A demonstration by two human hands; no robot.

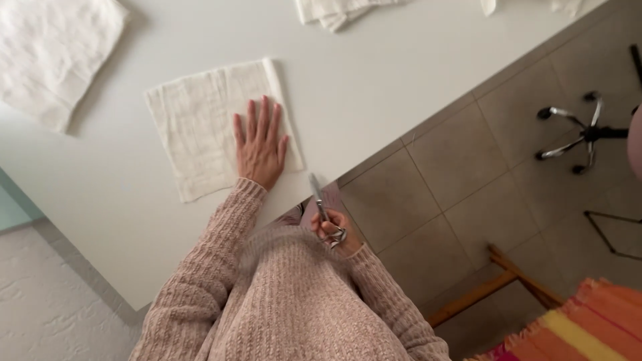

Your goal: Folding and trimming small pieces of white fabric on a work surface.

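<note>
The cloth square (214, 127), off-white and folded, lies flat on the white desk (374, 87) under the left hand (259, 142), whose fingers (264, 117) are spread and pressing it down. To cut well, I judge the palm should pin the cloth taut. To the right, the right hand (331, 227) holds closed scissors (319, 200) off the desk edge, fingers through the loops. Count: one pair of scissors; four other cloths at the top, partly cropped.
</note>
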